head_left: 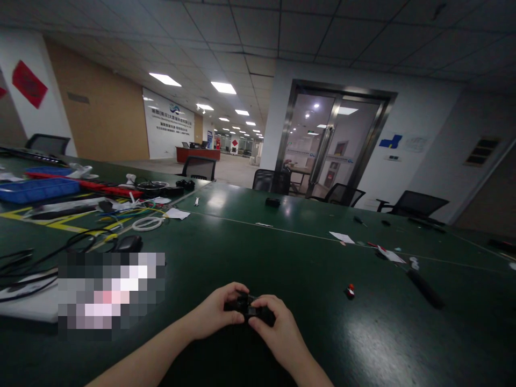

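Both of my hands meet low in the middle of the head view, over a dark green table (306, 258). My left hand (215, 312) and my right hand (276, 328) are closed with pinched fingers on the same small black part (245, 306), one hand at each end. The part is mostly hidden by my fingers, so its shape is unclear. A small red and black piece (350, 291) lies on the table to the right of my right hand, apart from it.
Cables (48, 252), a white ring (147, 223) and blue trays (36, 188) crowd the table's left side. A black rod (423, 287), paper slips (342, 237) and small tools lie at right. Office chairs (272, 180) stand behind the table, before a glass door (330, 145).
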Demonstrator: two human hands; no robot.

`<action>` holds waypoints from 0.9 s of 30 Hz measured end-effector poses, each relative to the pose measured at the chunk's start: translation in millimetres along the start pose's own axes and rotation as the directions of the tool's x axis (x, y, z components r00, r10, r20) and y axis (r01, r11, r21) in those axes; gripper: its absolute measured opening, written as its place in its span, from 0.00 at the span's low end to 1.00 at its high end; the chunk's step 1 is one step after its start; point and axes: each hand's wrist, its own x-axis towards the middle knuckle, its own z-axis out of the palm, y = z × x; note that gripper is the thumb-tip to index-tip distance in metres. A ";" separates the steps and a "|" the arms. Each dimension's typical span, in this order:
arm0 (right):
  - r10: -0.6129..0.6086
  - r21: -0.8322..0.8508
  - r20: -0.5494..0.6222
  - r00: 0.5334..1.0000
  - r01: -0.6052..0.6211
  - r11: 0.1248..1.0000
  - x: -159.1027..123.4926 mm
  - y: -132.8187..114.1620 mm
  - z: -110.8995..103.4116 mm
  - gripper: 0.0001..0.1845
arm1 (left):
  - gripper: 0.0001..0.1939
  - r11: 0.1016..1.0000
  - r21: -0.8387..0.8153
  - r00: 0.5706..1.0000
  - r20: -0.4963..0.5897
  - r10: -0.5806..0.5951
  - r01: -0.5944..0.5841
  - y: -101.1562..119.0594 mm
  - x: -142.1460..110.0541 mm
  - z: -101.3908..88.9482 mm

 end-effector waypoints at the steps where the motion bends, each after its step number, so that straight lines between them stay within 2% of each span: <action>1: -0.001 0.004 0.005 1.000 0.001 1.000 -0.6 -0.7 -0.6 0.11 | 0.22 1.000 0.002 1.000 0.000 0.000 0.000 -0.7 0.2 0.1; 8: -0.023 0.106 0.017 1.000 0.022 0.994 1.5 3.8 -0.9 0.19 | 0.22 0.999 -0.015 0.999 -0.007 0.045 -0.045 -3.8 1.7 1.6; 12: 0.041 0.195 0.021 0.999 -0.044 0.980 4.4 8.8 -0.3 0.21 | 0.21 0.998 -0.003 0.998 0.001 0.056 -0.056 -0.2 1.1 2.3; 21: 0.112 0.130 0.024 0.993 -0.114 0.985 4.5 8.7 4.4 0.21 | 0.21 1.000 0.028 1.000 0.005 0.012 -0.012 9.2 -2.7 2.3; 27: 0.064 0.197 0.056 0.996 -0.074 0.978 5.0 9.9 -0.4 0.18 | 0.21 1.000 -0.011 1.000 -0.006 0.002 -0.003 5.2 -0.3 2.2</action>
